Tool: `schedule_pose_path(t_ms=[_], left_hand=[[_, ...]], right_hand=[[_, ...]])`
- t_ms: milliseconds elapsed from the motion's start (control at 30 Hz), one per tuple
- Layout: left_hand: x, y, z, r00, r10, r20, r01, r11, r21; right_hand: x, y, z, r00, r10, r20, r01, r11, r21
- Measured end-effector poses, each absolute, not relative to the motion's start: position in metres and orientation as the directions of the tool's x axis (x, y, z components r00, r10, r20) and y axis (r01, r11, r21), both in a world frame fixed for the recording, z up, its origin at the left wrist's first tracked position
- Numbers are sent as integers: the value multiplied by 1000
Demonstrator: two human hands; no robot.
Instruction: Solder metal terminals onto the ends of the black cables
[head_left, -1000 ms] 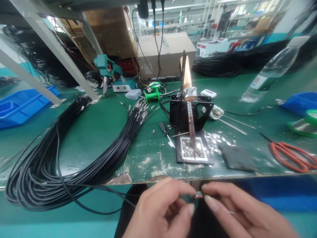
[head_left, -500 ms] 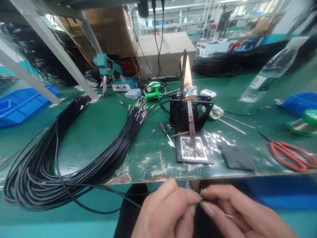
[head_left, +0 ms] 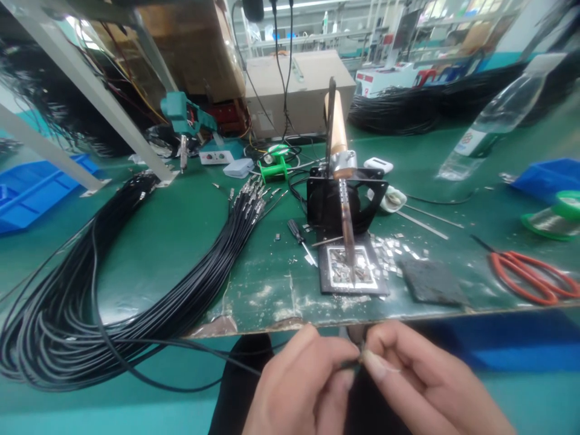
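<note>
My left hand (head_left: pixel 303 380) is closed, thumb and forefinger pinching the end of a black cable (head_left: pixel 235 361) in front of the bench edge. That cable runs back left toward a large looped bundle of black cables (head_left: pixel 181 302), whose metal-tipped ends lie on the bench. Fingertips of my right hand (head_left: pixel 417 374) meet those of the left at the cable's tip. They are pressed together on something too small to make out. Beyond the hands, a soldering iron (head_left: pixel 338 130) with a wooden handle points down over a framed tray of metal bits (head_left: pixel 322 275).
Small metal pieces (head_left: pixel 389 254) lie scattered beside a dark square pad (head_left: pixel 432 283). Orange-handled scissors (head_left: pixel 521 278), a solder spool (head_left: pixel 555 220) and a plastic bottle (head_left: pixel 498 121) stand to the right. A screwdriver (head_left: pixel 296 232) lies left of the iron, with a blue bin (head_left: pixel 45 187) far left.
My right fingers have curled in closer, the thumb now pressing at the cable's tip. A thin pale strand below the right hand no longer shows there. The view has shifted slightly.
</note>
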State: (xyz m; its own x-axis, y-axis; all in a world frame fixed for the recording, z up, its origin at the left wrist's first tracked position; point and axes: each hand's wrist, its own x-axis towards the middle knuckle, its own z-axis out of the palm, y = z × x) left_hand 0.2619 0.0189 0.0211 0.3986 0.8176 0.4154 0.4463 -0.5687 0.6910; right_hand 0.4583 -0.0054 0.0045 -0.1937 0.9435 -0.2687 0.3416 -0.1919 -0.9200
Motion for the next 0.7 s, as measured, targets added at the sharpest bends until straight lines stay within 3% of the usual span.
schedule_pose_path(t_ms=[300, 500, 567, 700], left_hand=[[259, 18, 20, 454, 882, 124, 493, -365, 790], [260, 23, 28, 431, 902, 4, 462, -224, 858], [260, 24, 31, 433, 901, -29, 430, -178, 885], [261, 29, 39, 423, 883, -204, 384, 29, 923]], right_hand=[[449, -14, 0, -121, 967, -226, 121, -211, -970], [460, -10, -7, -34, 926, -376, -207, -375, -904], [459, -8, -5, -99, 920, -378, -194, -391, -900], [456, -7, 6, -136, 921, -364, -16, -369, -929]])
